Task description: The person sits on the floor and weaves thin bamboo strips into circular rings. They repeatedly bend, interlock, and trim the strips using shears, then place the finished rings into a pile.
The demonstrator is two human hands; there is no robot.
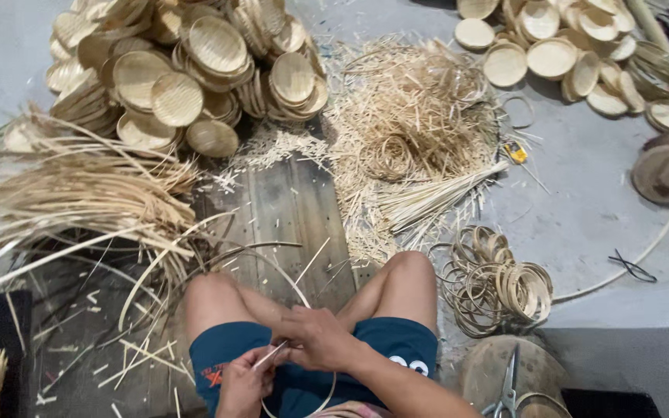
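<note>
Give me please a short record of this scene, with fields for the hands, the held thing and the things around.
left hand: grips one end of the bamboo strip
right hand: pinches the same strip
bamboo strip: thin, bent in a loop over the knees
woven trays: piled, upper left
bamboo rings: heaped beside the right knee
scissors: on a round block

The person wears dark teal shorts [230,352] with a small red mark and white print; arms and knees are bare.
</note>
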